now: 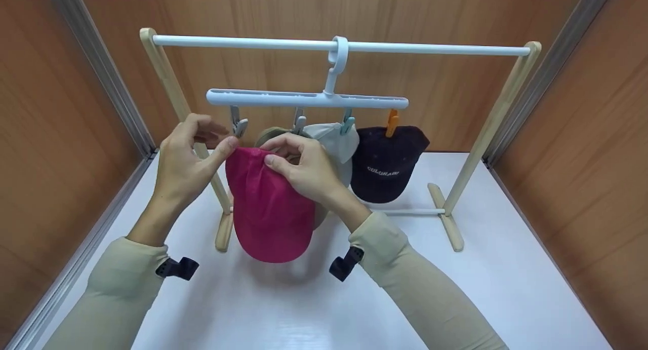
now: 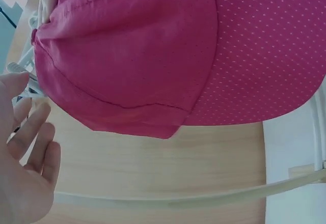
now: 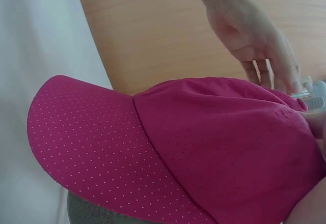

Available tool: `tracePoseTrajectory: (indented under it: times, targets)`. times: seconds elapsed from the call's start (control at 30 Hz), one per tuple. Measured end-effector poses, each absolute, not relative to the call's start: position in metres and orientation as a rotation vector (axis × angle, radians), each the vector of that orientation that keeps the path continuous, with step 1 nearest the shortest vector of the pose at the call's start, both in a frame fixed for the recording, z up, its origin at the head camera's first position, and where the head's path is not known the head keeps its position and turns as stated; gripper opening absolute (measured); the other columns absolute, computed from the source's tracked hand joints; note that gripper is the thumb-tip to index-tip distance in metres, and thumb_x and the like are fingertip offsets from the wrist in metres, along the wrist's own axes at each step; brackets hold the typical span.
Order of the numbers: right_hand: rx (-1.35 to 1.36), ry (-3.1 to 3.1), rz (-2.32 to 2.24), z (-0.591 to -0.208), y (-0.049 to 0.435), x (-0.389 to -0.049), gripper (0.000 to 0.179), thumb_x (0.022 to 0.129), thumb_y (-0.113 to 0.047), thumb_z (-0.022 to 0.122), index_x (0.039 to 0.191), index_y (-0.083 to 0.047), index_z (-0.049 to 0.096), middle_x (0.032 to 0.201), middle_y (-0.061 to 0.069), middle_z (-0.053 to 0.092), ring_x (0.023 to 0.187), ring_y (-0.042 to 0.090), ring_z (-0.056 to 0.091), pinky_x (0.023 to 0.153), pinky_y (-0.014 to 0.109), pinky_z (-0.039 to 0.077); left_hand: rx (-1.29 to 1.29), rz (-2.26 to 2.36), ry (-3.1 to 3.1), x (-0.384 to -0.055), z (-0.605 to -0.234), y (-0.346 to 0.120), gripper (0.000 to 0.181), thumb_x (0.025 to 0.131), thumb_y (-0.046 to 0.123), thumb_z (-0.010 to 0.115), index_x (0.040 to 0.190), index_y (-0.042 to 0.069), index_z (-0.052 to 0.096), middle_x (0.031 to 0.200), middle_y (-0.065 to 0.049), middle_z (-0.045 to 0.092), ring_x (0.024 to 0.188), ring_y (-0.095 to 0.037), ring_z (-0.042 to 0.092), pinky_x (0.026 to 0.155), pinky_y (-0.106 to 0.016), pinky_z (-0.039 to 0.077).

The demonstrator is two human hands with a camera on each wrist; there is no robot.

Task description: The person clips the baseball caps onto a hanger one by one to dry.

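A magenta cap (image 1: 273,208) with a dotted brim (image 2: 265,51) hangs brim down from my right hand (image 1: 309,167), whose thumb and fingers pinch its top edge. My left hand (image 1: 187,157) is beside the cap's upper left corner, next to the leftmost grey clip (image 1: 239,123). Its fingers are loosely bent, with nothing visibly gripped between them. In the left wrist view the fingers (image 2: 43,152) stand apart from the cloth. Several clips hang under a white hanger (image 1: 304,99). Behind the magenta cap, an olive cap (image 1: 271,134) is mostly hidden.
A white cap (image 1: 336,142) hangs by a teal clip (image 1: 347,122), and a dark cap (image 1: 387,162) by an orange clip (image 1: 392,123). The hanger hooks over the white rail (image 1: 435,48) of a wooden-legged rack (image 1: 488,127). Wood-grain panels (image 1: 577,147) enclose the white tabletop (image 1: 486,289).
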State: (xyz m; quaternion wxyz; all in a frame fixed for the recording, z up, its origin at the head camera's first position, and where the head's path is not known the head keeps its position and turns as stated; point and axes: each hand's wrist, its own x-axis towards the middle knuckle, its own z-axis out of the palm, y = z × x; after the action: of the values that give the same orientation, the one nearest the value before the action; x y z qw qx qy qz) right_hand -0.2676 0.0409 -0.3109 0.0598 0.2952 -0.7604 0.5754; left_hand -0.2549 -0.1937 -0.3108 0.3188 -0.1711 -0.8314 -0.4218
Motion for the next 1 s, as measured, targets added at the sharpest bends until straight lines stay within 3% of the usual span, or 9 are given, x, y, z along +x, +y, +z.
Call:
tracePoseTrajectory:
  times: [0.13, 0.27, 0.5, 0.67, 0.83, 1.0]
  targets:
    - [0.908, -2.305, 1.722, -0.311, 0.041, -0.271, 0.017, 0.101, -0.010, 0.073, 0.118, -0.008, 0.076, 0.102, 0.002, 0.079, 0.088, 0.016, 0.068, 0.080, 0.028, 0.058, -0.405, -1.182, -2.183, -0.255, -0.297, -0.181, 0.053, 0.096, 0.034, 0.079, 0.137, 0.005, 0.062, 0.128, -0.007, 0.070, 0.115, -0.021, 0.061, 0.099, -0.036, 0.046]
    - [0.929, -2.297, 1.710, -0.309, 0.042, -0.273, 0.017, 0.101, -0.009, 0.072, 0.118, -0.008, 0.076, 0.104, 0.002, 0.079, 0.089, 0.016, 0.069, 0.082, 0.028, 0.058, -0.369, -1.273, -2.209, -0.254, -0.287, -0.169, 0.059, 0.096, 0.041, 0.079, 0.140, 0.006, 0.061, 0.131, -0.006, 0.069, 0.119, -0.022, 0.062, 0.104, -0.044, 0.049]
    - [0.934, -2.292, 1.703, -0.309, 0.043, -0.275, 0.018, 0.102, -0.010, 0.072, 0.120, -0.008, 0.075, 0.105, 0.002, 0.079, 0.091, 0.017, 0.069, 0.084, 0.029, 0.057, -0.312, -1.347, -2.131, -0.256, -0.282, -0.161, 0.048, 0.099, 0.039, 0.078, 0.131, 0.005, 0.068, 0.116, -0.001, 0.075, 0.104, -0.008, 0.067, 0.098, -0.030, 0.056]
    - [0.929, -2.296, 1.698, -0.310, 0.043, -0.276, 0.018, 0.102, -0.010, 0.071, 0.120, -0.008, 0.075, 0.106, 0.002, 0.078, 0.092, 0.018, 0.069, 0.084, 0.029, 0.058, -0.317, -1.394, -2.112, -0.256, -0.283, -0.162, 0.041, 0.100, 0.036, 0.076, 0.128, 0.007, 0.073, 0.112, -0.001, 0.077, 0.101, -0.007, 0.068, 0.091, -0.024, 0.056]
    - [0.974, -2.279, 1.703, -0.311, 0.044, -0.278, 0.018, 0.102, -0.008, 0.071, 0.119, -0.006, 0.075, 0.108, 0.003, 0.078, 0.089, 0.018, 0.068, 0.081, 0.028, 0.057, -0.308, -1.441, -2.122, -0.255, -0.285, -0.164, 0.039, 0.102, 0.036, 0.075, 0.129, 0.008, 0.074, 0.112, -0.004, 0.077, 0.099, -0.009, 0.067, 0.081, -0.022, 0.054]
    - [0.984, -2.290, 1.706, -0.311, 0.045, -0.278, 0.019, 0.103, -0.008, 0.070, 0.121, -0.007, 0.075, 0.112, 0.003, 0.077, 0.093, 0.018, 0.069, 0.084, 0.029, 0.059, -0.303, -1.461, -2.098, -0.253, -0.285, -0.163, 0.035, 0.103, 0.034, 0.073, 0.126, 0.008, 0.076, 0.112, -0.006, 0.078, 0.098, -0.010, 0.067, 0.084, -0.024, 0.051]
